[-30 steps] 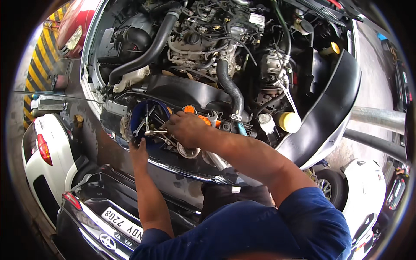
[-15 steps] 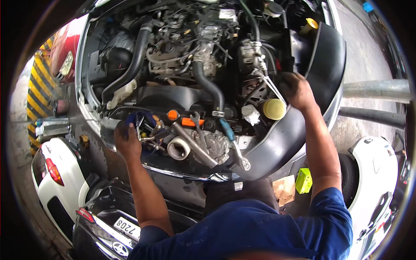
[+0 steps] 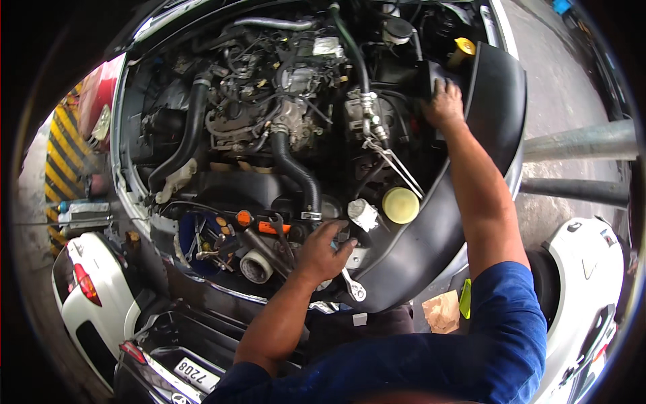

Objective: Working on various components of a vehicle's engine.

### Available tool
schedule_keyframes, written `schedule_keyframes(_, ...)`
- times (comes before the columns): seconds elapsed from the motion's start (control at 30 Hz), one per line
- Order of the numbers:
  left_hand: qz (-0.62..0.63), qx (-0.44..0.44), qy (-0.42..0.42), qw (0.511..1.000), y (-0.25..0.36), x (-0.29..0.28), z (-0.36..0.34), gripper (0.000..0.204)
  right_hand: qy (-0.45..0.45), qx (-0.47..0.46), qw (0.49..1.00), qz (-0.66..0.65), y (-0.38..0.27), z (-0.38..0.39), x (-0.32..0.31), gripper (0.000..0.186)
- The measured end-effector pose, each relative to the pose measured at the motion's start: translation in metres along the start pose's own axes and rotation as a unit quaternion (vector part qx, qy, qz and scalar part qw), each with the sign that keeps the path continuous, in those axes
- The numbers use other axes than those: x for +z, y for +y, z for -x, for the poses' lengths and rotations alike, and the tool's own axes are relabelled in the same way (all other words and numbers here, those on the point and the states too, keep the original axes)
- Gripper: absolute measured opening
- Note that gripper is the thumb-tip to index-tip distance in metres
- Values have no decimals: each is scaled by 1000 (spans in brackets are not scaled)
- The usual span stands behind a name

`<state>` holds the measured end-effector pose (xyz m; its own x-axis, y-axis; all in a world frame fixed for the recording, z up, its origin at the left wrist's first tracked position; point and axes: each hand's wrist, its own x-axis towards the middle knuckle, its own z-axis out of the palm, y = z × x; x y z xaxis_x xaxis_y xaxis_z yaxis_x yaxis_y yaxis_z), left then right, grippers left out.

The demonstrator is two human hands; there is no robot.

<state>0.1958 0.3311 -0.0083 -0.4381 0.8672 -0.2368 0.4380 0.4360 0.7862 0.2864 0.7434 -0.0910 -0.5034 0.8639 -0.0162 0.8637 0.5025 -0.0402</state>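
Observation:
My left hand (image 3: pixel 323 254) is over the front of the car's engine bay with thumb and fingers apart, partly covering a ratchet (image 3: pixel 356 290) whose chrome head shows below it. Whether the fingers touch its handle is hidden. Beside that hand lie an open-end wrench (image 3: pixel 281 234), a metal tube (image 3: pixel 257 244) and a roll of tape (image 3: pixel 256 267). My right hand (image 3: pixel 444 104) rests, fingers spread, on a dark box-like part at the right of the bay. A round pale-yellow lid (image 3: pixel 400 205) and a white wrapped item (image 3: pixel 363 215) sit between the hands.
A blue tub of hand tools (image 3: pixel 205 250) stands at the bay's front left. A black fender cover (image 3: pixel 494 128) drapes the right edge. Thick hoses (image 3: pixel 299 161) cross the engine (image 3: pixel 249 118). Brown paper (image 3: pixel 442 312) lies below; a parked white car (image 3: pixel 585 283) stands at right.
My left hand has moved right, from the tub of tools to the ratchet. My right hand has shifted farther into the bay, fingers now spread. The view has shifted slightly.

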Motion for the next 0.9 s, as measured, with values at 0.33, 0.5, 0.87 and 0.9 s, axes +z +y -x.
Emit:
schedule_keyframes(0.33,-112,-210,319,917,-113,-119,-155,33,-21,87,990,-110,5,-26,52,85)
schedule_keyframes(0.5,-280,-365,228,858,-106,-130,-231,38,-32,101,991,-88,4,-24,52,84)
schedule_keyframes(0.87,-374,-260,193,869,-129,-130,-235,32,-24,114,990,-74,3,-25,54,83)
schedule_keyframes(0.9,-374,-260,191,870,-127,-124,-233,32,-31,119,990,-63,1,-25,50,83)
